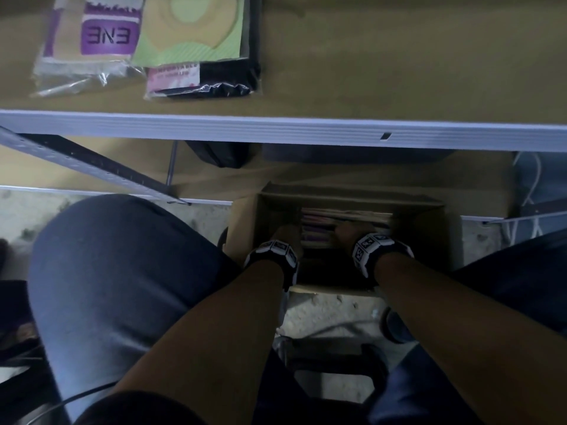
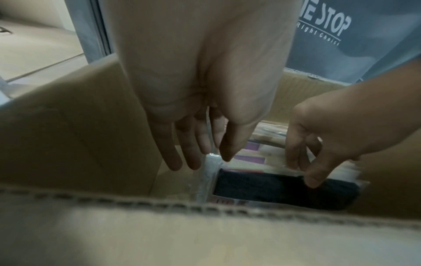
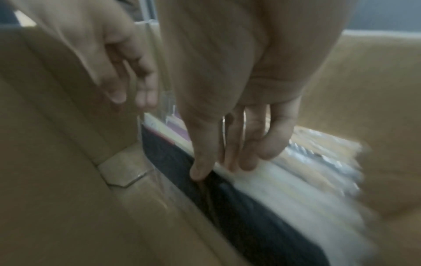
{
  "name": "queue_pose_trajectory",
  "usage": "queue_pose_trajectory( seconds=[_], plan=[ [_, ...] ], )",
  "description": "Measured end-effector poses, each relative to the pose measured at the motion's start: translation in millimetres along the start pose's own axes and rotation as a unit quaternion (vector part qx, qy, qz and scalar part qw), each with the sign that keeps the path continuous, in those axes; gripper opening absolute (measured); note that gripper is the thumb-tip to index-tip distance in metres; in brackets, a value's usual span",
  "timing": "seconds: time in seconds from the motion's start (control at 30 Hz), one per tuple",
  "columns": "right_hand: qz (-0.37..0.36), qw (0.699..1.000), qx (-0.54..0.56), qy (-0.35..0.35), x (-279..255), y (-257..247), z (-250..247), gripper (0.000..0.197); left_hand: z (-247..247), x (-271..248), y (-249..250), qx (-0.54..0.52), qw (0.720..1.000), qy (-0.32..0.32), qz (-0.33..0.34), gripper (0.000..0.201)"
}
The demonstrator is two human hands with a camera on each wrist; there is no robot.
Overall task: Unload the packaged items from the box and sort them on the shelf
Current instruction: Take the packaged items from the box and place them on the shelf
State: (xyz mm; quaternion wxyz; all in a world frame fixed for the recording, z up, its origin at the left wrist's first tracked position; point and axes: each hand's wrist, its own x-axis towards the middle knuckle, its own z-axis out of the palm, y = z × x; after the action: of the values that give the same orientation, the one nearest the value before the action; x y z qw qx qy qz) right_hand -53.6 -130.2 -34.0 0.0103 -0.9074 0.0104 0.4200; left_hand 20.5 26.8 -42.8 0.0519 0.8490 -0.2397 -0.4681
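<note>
Fingers [image 2: 191, 153] of both hands hang straight and loose, right thumb touching the dark packet [image 2: 282, 190] in the box [image 1: 435, 240].

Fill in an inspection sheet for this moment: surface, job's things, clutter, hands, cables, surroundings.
Surface: brown shelf board with a pale front edge; rough concrete floor below.
Job's things: open cardboard box on the floor, packets standing on edge inside, a dark packet nearest; three packets on the shelf: purple-labelled packet, green packet, black packet.
Clutter: nothing seen.
Hands: left hand inside the box, fingers straight, by a packet edge; right hand with fingertips on the packet tops, thumb on the dark packet, grip unclear in the blur.
Cables: white cables at right; a dark cable by the knee.
Surroundings: metal shelf brace; dim light.
</note>
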Motion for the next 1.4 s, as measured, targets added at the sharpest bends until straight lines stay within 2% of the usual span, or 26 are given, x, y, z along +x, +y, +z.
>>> queue_pose_trajectory(
  seconds=[0.1,0.2,0.43,0.57,0.7,0.8,0.97,1.07,1.27,1.4],
  plan=[
    [0.003,0.999,0.022,0.024,0.3,-1.3,1.9,0.026,-5.8,-0.2,3.8,-0.013,0.999,0.042,-0.009,0.044],
    [-0.003,0.999,0.029,0.036,1.7,-2.0,6.2,0.027,-9.7,-3.1,6.9,0.006,1.0,0.025,0.008,0.047],
    [0.031,0.994,0.088,0.055,-9.7,4.3,-1.2,0.038,-21.8,-5.0,15.6,0.003,0.999,0.031,-0.008,0.042],
    [0.068,0.992,0.105,0.024,-24.3,16.4,-4.0,0.036,-22.5,-9.0,16.8,0.007,0.999,0.051,-0.001,0.038],
    [0.088,0.989,0.113,0.036,-49.4,25.3,-31.6,0.031,-27.9,-14.3,14.8,0.037,0.995,0.095,-0.005,0.045],
    [0.082,0.989,0.124,-0.018,-68.9,30.4,-56.6,0.02,-33.0,-19.0,9.5,0.045,0.992,0.12,-0.02,0.046],
    [0.11,0.986,0.123,0.008,-108.6,48.5,-77.8,0.031,-34.8,-27.7,5.7,0.053,0.994,0.091,-0.025,0.056],
    [0.137,0.982,0.128,0.032,-139.8,51.2,-99.6,0.035,-34.9,-31.2,14.9,0.085,0.99,0.108,-0.025,0.045],
    [0.166,0.964,0.181,0.105,-217.6,76.7,-127.4,0.017,-25.0,-34.2,41.3,0.104,0.989,0.102,-0.005,0.025],
    [0.169,0.951,0.22,0.14,-255.3,100.4,-123.3,0.009,-8.4,-24.4,54.7,0.154,0.985,0.07,0.032,0.037]
  ],
)
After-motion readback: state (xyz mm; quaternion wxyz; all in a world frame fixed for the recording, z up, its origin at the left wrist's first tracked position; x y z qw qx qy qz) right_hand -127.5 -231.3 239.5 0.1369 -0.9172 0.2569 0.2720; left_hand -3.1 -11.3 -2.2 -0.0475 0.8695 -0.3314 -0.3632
